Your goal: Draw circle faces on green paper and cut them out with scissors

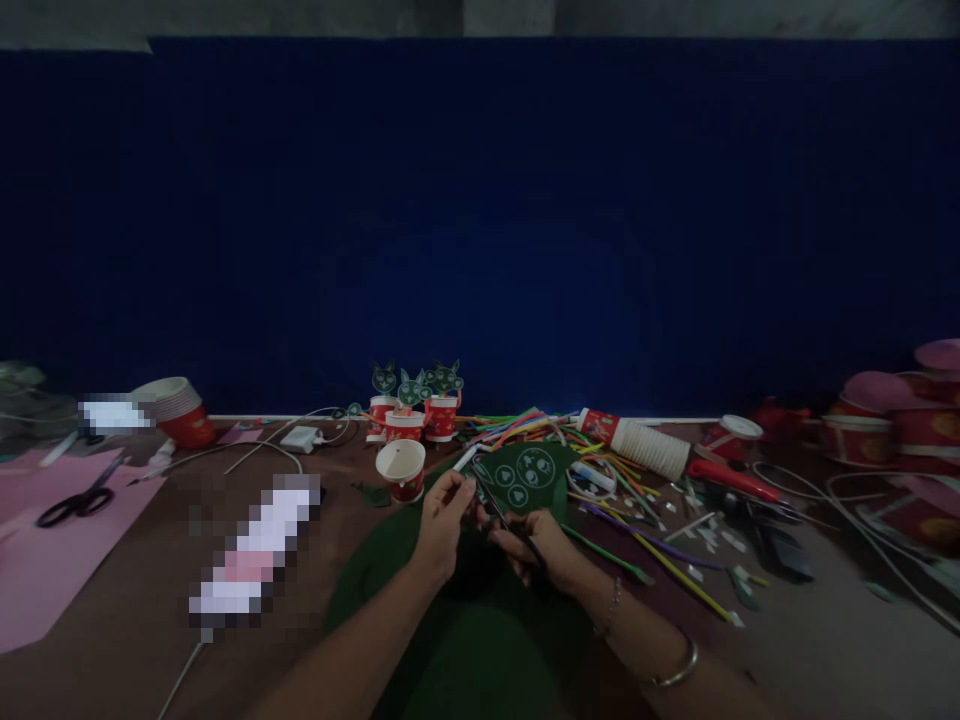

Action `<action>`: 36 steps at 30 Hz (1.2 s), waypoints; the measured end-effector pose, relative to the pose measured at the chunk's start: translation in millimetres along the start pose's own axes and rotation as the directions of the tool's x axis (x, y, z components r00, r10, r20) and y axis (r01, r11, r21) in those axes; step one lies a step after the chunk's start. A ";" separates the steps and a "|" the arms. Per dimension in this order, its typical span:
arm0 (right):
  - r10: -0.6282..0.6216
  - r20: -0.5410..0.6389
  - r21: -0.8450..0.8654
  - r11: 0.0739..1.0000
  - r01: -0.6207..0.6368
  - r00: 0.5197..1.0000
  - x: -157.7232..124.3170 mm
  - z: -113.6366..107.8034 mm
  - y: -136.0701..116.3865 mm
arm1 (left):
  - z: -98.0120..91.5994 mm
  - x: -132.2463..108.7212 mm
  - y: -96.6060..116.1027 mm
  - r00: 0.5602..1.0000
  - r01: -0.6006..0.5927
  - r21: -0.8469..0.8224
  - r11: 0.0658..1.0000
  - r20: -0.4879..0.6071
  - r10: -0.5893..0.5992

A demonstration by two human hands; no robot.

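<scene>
My right hand (536,548) is closed around the handles of dark scissors (501,512), whose blades point up and to the left. My left hand (444,518) pinches a small dark paper piece (481,492) with pale marks, right by the blades; its outline is hard to make out. Just beyond both hands lies a green paper sheet (553,488) with a cat face and circles drawn in white. An upright white-lined paper cup (401,472) stands to the left of it. Behind that, three red cups (403,425) carry green cat heads.
Colourful pipe cleaners (525,425) and paper scraps lie at the back and right. A tipped cup stack (637,442) and a red-handled tool (735,480) are further right. On the left are a blurred-out phone (255,550), a white charger (301,438), pink paper (67,560) and other scissors (79,503).
</scene>
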State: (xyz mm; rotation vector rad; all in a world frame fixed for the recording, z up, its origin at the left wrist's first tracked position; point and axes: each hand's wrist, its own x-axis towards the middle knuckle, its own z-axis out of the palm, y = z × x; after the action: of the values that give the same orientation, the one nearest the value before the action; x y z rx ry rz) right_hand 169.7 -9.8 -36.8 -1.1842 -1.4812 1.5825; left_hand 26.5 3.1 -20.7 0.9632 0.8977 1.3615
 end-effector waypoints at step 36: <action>-0.070 0.117 0.109 0.992 0.058 0.991 2.2 -17.7 7.8 | -12.8 10.1 0.3 0.996 0.065 -0.085 0.994 0.065 -0.060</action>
State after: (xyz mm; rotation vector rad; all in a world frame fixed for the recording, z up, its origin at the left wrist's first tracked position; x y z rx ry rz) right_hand 186.1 -2.1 -44.0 -0.9876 -1.4768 1.6916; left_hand 14.7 13.6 -24.8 0.8988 0.8092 1.3000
